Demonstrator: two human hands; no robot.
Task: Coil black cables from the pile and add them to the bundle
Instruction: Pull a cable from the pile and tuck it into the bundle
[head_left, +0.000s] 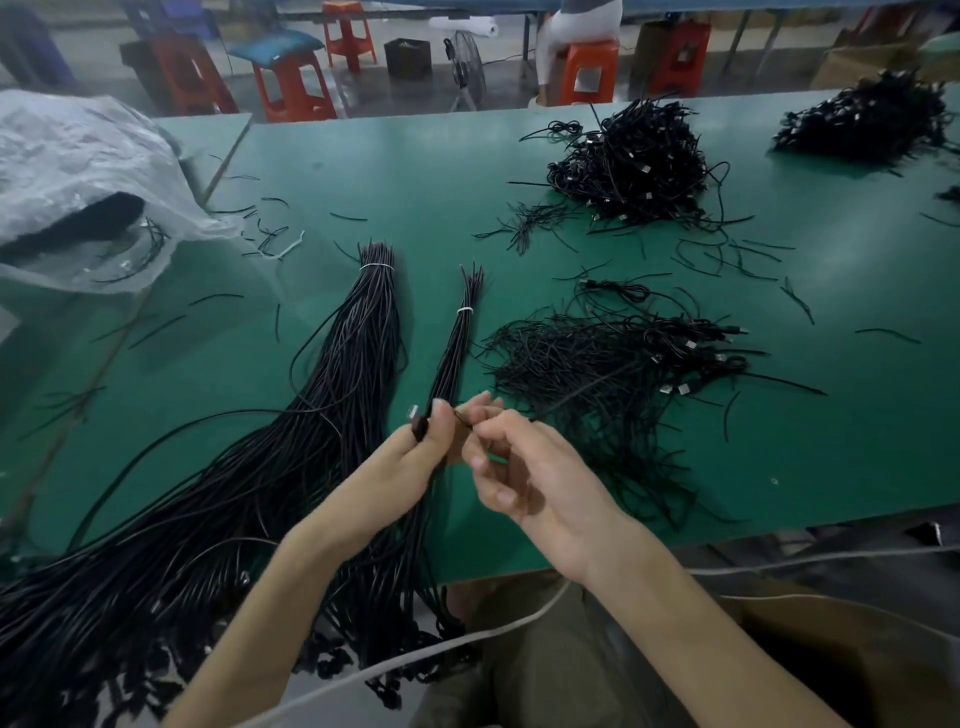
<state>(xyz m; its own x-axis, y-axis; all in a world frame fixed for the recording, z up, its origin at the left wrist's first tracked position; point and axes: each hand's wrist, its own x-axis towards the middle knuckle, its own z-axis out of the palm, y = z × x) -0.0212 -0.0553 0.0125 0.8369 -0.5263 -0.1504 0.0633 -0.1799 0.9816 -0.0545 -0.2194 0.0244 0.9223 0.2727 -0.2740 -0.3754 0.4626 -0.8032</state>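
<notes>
Left hand (410, 460) grip curled round cable (418, 427) end; right hand (530, 473) pinches same cable, wrists raised.

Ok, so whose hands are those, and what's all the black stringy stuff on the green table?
There is no machine here. A person wears a camera on their head, so you see their own two hands from above. The left hand and the right hand pinch one thin black cable between them. On the green table lie a thick tied bundle of cables, a thin tied bundle beside it, and a loose pile to the right. A plastic bag sits at the far left.
</notes>
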